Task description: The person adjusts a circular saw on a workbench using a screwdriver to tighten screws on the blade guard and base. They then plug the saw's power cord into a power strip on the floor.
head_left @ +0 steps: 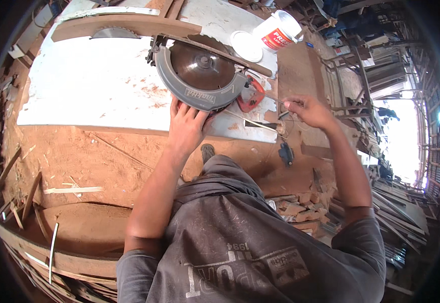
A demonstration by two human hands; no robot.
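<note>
1 head-worn fisheye view, facing down, torso [260, 227] near, worktable [89, 91] beyond

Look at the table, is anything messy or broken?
Yes, a bit. The table's white top has a ragged right edge and brown patches, maybe dust or wear, so it looks scruffy. The bucket is open, its lid lying beside it. I see no clear damage on the saw.

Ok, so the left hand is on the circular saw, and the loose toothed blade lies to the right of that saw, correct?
Not quite: the loose toothed blade lies to the left of the circular saw, as the head view shows. The left hand is indeed on the saw.
</note>
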